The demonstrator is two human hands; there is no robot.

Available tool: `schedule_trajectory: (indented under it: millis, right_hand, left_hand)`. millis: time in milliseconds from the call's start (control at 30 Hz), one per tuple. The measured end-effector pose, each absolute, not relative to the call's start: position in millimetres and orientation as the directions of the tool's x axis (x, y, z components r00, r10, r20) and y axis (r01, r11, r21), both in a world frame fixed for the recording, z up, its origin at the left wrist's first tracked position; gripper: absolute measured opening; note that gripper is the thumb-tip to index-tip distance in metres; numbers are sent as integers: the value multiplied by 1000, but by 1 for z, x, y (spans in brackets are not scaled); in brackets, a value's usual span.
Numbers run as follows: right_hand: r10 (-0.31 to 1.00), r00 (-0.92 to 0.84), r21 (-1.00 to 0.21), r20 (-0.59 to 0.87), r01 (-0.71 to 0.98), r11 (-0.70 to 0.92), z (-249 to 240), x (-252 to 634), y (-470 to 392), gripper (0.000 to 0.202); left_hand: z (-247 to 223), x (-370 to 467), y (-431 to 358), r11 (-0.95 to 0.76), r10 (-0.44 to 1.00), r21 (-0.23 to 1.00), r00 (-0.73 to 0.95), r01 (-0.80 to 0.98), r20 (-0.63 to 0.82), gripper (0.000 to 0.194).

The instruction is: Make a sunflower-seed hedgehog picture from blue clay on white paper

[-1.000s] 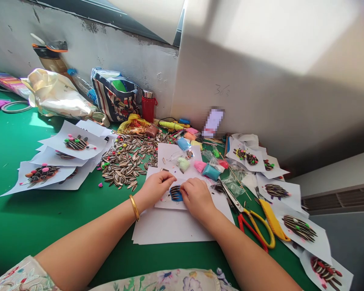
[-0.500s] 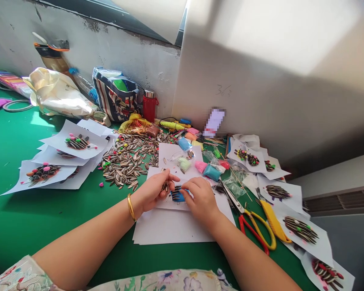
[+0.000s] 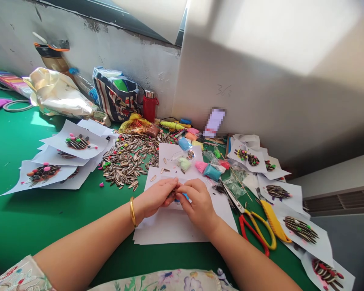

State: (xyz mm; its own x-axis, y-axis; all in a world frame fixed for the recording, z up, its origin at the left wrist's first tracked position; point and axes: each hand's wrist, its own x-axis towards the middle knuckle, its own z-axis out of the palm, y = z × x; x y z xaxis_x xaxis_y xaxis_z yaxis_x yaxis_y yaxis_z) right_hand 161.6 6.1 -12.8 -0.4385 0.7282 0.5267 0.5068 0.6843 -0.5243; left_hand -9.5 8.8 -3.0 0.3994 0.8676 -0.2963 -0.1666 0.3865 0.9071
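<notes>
My left hand (image 3: 157,197), with a gold bangle (image 3: 132,211) at the wrist, is closed around sunflower seeds that show darkly between its fingers. My right hand (image 3: 198,202) meets it at the fingertips, thumb and fingers in a pinch; whatever it grips there is hidden. Just under the fingers, a patch of blue clay (image 3: 182,197) shows on a white sheet (image 3: 185,226), largely covered by both hands. Several loose seeds (image 3: 153,178) lie on the paper beyond my left hand. A big heap of striped sunflower seeds (image 3: 124,165) spreads to the left.
Right of the paper lie scissors (image 3: 255,226) and a yellow serrated tool (image 3: 274,222). Bagged clay lumps (image 3: 212,172) sit behind my hands. Sheets with seed-and-clay figures (image 3: 79,141) are stacked left, more (image 3: 300,230) right. A red bottle (image 3: 149,106) and patterned bag (image 3: 118,95) stand near the wall.
My right hand has lifted from the blue clay to meet my left fingertips. My left hand has turned and closed more, and additional seeds now lie on the paper beyond it.
</notes>
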Motion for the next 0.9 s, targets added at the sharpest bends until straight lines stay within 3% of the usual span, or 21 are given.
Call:
schedule_trajectory:
  millis: [133, 267, 533, 633, 767, 900]
  right_hand:
    - [817, -349, -703, 459, 420, 574, -10, 168, 12, 16]
    - [854, -302, -779, 424, 359, 514, -12, 168, 13, 8]
    - [767, -392, -652, 509, 406, 640, -10, 169, 11, 16]
    - [779, -361, -657, 513, 419, 627, -10, 174, 14, 11]
    - [822, -331, -670, 463, 476, 569, -10, 183, 22, 9]
    - [837, -416, -580, 356, 604, 547, -15, 188, 27, 12]
  left_hand:
    - [-5, -12, 10, 406, 846, 901, 435, -154, -307, 36]
    - [-7, -14, 12, 409, 836, 895, 465, -175, -291, 35]
    - [-8, -15, 13, 397, 863, 896, 413, -199, -290, 37]
    - [-7, -15, 14, 370, 875, 916, 391, -155, -287, 37]
    - [-5, -16, 18, 361, 908, 923, 273, -129, -317, 34]
    - [-6, -20, 24, 346, 933, 923, 164, -167, -320, 31]
